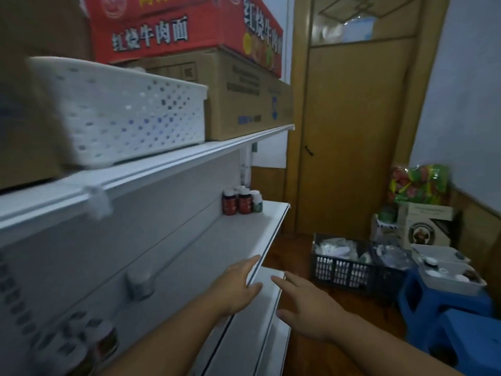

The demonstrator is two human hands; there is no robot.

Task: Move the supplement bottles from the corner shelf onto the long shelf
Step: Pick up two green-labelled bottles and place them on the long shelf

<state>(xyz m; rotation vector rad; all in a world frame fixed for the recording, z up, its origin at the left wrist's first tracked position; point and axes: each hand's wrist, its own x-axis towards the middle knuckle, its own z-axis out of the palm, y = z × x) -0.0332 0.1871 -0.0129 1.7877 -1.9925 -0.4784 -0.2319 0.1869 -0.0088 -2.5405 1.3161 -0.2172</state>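
Supplement bottles (242,202) stand in a tight cluster at the far end of the long white shelf (238,240), up against the back panel: two dark red ones in front, a white one with a green label just beside them on the right, more caps peeking behind. Down front, both hands are out and carrying nothing. The left hand (235,286) sits at the near front edge of that shelf, fingers (250,263) stretched straight along the lip, touching it. The right hand (309,308) hovers just beside it over the lower shelf edge, fingers straight and slightly spread, palm down. Above, a white perforated basket (119,109) rests on the top shelf next to a brown cardboard box (244,96), with a red box (173,25) stacked on that. Blurred jars (105,343) show at lower left. Across the room, a wooden door (352,137), a dark crate (349,270) on the floor and blue stools (444,321).
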